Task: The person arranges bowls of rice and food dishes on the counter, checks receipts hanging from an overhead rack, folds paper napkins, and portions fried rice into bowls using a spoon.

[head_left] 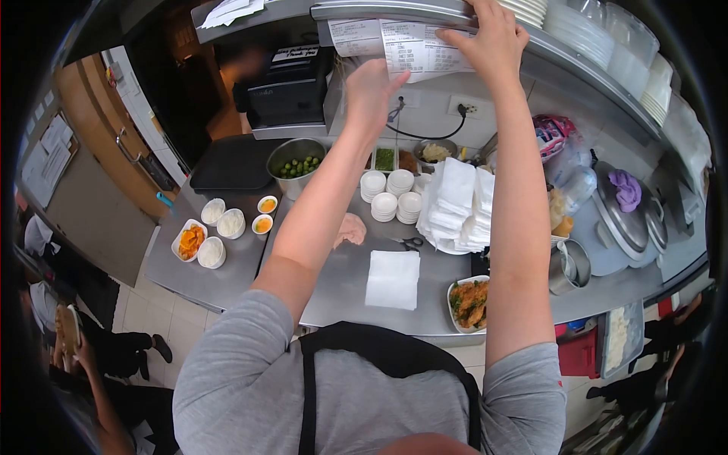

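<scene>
Printed paper slips hang below the edge of the overhead shelf. My left hand is raised at their lower left, fingers curled and thumb pressed on the front of the larger slip; its fingertips are partly hidden. Higher up, my right hand has its thumb on that slip's upper right, its other fingers up at the shelf edge. A second slip hangs to the left, apart from both hands. On the counter under my arms lie a stack of white paper napkins and black-handled scissors.
A bowl of green limes, small rice bowls, stacked white saucers and a napkin pile stand on the counter. A fried-food dish sits near the front edge. A printer stands behind. Other people are at both sides.
</scene>
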The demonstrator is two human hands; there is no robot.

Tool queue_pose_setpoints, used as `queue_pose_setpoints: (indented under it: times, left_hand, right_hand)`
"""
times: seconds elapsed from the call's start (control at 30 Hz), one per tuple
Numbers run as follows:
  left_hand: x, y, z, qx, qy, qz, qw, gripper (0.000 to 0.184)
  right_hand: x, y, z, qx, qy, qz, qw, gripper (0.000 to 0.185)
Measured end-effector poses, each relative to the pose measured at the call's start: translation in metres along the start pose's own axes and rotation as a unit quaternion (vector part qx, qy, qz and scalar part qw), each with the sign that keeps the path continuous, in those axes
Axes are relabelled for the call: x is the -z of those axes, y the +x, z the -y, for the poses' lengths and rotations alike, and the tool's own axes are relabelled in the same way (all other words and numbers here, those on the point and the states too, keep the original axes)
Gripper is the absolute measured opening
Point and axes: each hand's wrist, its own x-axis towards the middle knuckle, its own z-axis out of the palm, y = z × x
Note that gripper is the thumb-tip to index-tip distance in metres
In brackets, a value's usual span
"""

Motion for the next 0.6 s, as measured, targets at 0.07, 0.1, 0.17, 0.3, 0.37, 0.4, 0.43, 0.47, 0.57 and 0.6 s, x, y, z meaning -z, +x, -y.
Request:
queue_pose_setpoints:
  times: [0.07, 0.1, 0.17, 0.3, 0.37, 0.4, 0.43, 0.47, 0.57, 0.6]
  left_hand:
    - [-0.002, -0.003, -0.004, 0.019, -0.010, -0.019, 1.000, 0.014]
    - [0.000, -0.003, -0.003, 0.025, -0.028, -0.014, 0.999, 0.014]
    - [0.005, -0.005, 0.000, 0.030, -0.045, -0.011, 0.998, 0.013]
    - [0.006, -0.007, 0.007, -0.011, 0.046, 0.021, 0.999, 0.017]
    - [0.002, -0.008, 0.005, -0.010, 0.058, 0.022, 0.998, 0.018]
    - [-0.004, -0.011, -0.001, 0.006, 0.041, 0.012, 0.999, 0.016]
    - [-0.008, -0.013, -0.005, 0.022, 0.023, 0.002, 1.000, 0.013]
    - [-0.008, -0.014, -0.007, 0.022, 0.023, 0.002, 1.000, 0.013]
    - [-0.001, -0.014, -0.008, 0.035, 0.011, 0.001, 0.999, 0.013]
    - [0.010, -0.010, -0.003, 0.025, 0.012, -0.011, 1.000, 0.011]
  right_hand:
    - [0.000, 0.000, 0.000, 0.011, -0.006, -0.010, 1.000, 0.054]
    - [0.000, 0.000, 0.001, 0.011, -0.005, -0.009, 1.000, 0.054]
    - [0.002, 0.000, 0.002, 0.004, 0.001, -0.002, 1.000, 0.053]
    - [0.003, 0.001, 0.004, 0.002, 0.005, 0.004, 1.000, 0.053]
    - [0.002, 0.001, 0.004, 0.004, 0.002, -0.002, 1.000, 0.053]
    - [0.002, 0.001, 0.003, 0.004, 0.002, -0.002, 1.000, 0.053]
    - [0.001, 0.001, 0.003, 0.005, 0.002, -0.004, 1.000, 0.053]
    - [0.001, 0.001, 0.003, 0.006, 0.002, -0.007, 1.000, 0.053]
    - [0.001, 0.001, 0.004, 0.010, -0.003, -0.009, 1.000, 0.054]
    - [0.001, 0.001, 0.004, 0.010, -0.004, -0.009, 1.000, 0.054]
